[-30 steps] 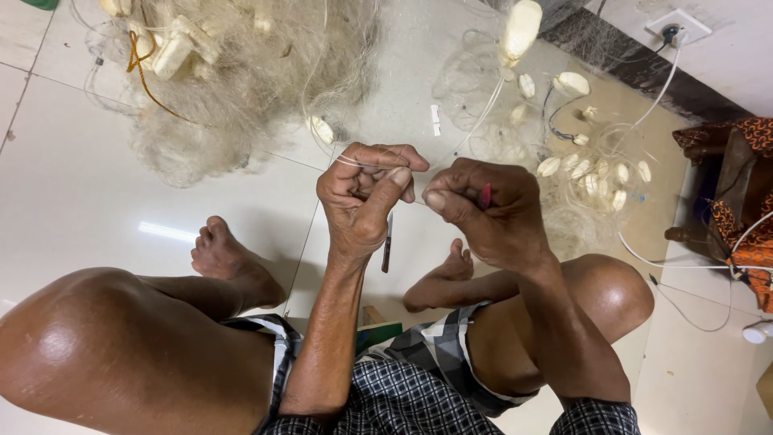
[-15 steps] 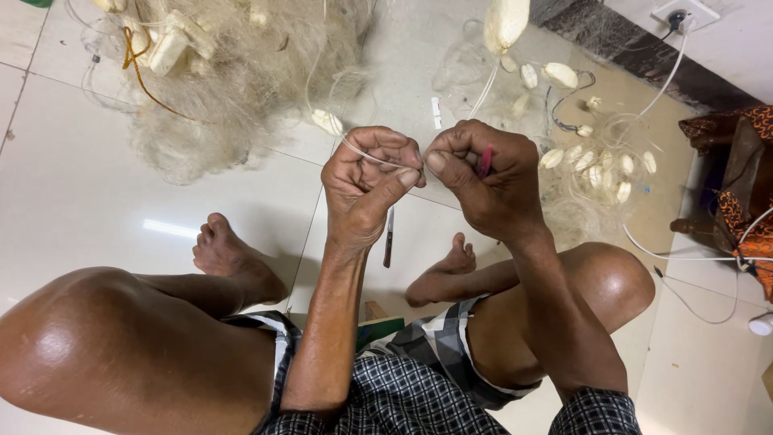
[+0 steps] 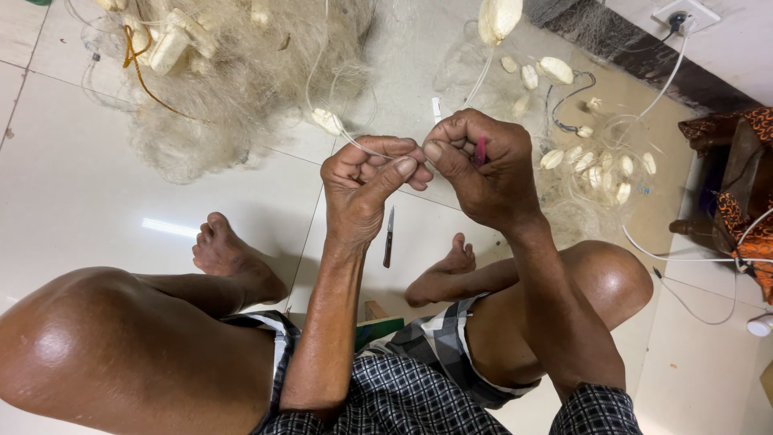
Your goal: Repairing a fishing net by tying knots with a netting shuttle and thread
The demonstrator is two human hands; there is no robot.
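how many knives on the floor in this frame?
1. A small knife lies on the white tiled floor between the bare feet, below the left hand. The heaped fishing net could hide others.

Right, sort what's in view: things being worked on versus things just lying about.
In use:
left hand pinching thin clear fishing line
right hand gripping small red tool

Lying about:
small dark-handled knife
tangled pale net heap
white oval floats
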